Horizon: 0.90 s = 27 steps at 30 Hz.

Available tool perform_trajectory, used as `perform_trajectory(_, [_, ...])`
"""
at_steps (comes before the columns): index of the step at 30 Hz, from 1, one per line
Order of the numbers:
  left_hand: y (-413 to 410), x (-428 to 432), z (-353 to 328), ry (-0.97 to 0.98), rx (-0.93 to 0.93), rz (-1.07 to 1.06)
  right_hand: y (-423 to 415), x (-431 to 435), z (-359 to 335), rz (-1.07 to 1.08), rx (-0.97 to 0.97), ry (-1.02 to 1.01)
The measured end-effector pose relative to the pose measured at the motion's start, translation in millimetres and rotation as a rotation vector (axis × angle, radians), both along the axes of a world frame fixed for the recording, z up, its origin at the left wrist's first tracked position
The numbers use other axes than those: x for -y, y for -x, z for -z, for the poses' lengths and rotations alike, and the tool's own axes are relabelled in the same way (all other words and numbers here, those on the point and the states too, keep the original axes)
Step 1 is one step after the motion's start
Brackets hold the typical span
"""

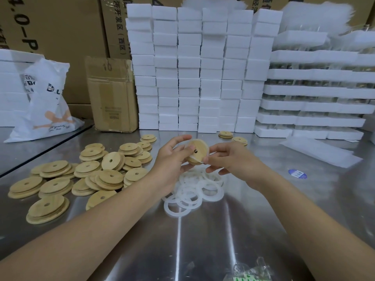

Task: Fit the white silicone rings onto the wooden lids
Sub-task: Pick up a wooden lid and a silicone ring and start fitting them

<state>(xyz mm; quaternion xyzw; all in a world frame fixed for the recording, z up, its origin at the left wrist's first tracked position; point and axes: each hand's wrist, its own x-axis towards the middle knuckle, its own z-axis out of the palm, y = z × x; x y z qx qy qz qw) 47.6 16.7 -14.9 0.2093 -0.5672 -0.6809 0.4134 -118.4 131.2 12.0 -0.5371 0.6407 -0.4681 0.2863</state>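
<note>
The left hand (174, 158) curls its fingers round a wooden lid (197, 149), tilting it toward the right hand (230, 159), whose fingertips pinch a white silicone ring (198, 160) at its lower edge, probably to stretch it on (spare rings (194, 188) lie just beneath). Beyond the fingers, a carton (110, 94) reads "10" and a bag (46, 102) "D.L".

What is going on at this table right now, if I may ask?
A person is fitting a seal onto a lid. The left hand grips one wooden lid above the steel table, while the right hand pinches a white silicone ring at the lid's lower edge. The ring looks only partly on. Loose rings lie beneath the hands, and a heap of bare lids sits to the left.
</note>
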Motion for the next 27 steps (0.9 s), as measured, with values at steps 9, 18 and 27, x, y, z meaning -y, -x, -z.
perform_trajectory(9, [1,-3,-2,0.143,0.156,-0.118,-2,5,4,0.100,0.104,0.048])
perform_trajectory(18, [4,-3,5,0.109,0.141,-0.219,-14,11,11,0.144,0.126,0.033])
perform_trajectory(27, [5,-6,6,0.272,0.196,-0.267,-24,11,9,0.162,0.186,0.117])
